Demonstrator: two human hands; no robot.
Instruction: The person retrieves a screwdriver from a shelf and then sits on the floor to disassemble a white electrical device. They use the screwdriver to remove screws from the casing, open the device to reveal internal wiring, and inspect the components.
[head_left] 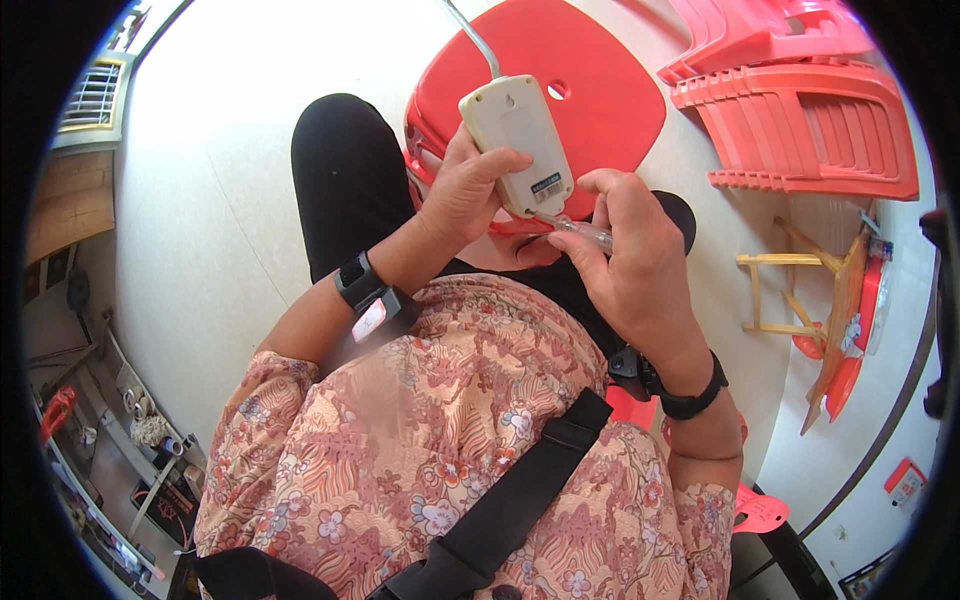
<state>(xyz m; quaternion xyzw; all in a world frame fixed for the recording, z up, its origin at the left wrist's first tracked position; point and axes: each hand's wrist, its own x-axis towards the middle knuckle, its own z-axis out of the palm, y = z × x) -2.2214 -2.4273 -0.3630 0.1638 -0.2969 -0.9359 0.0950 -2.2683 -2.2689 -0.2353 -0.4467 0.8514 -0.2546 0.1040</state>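
Note:
In my left hand (465,185) is a cream plastic power strip (515,135), back side up, with screw holes at its corners, a hanging slot and a small dark label. My fingers wrap its left edge and the thumb lies on its back. A grey cord (475,35) leaves its far end. My right hand (635,250) grips a screwdriver (590,234) by its clear handle. The screwdriver's tip meets the near end of the power strip, at the corner hole. Whether a screw sits in that hole is too small to tell.
Beyond the power strip stands a red plastic stool (610,100). Stacked red stools (800,130) lie at the far right, with a wooden stool (835,290) on its side nearer. A cluttered shelf (130,450) fills the lower left. Pale floor (225,190) spreads on the left.

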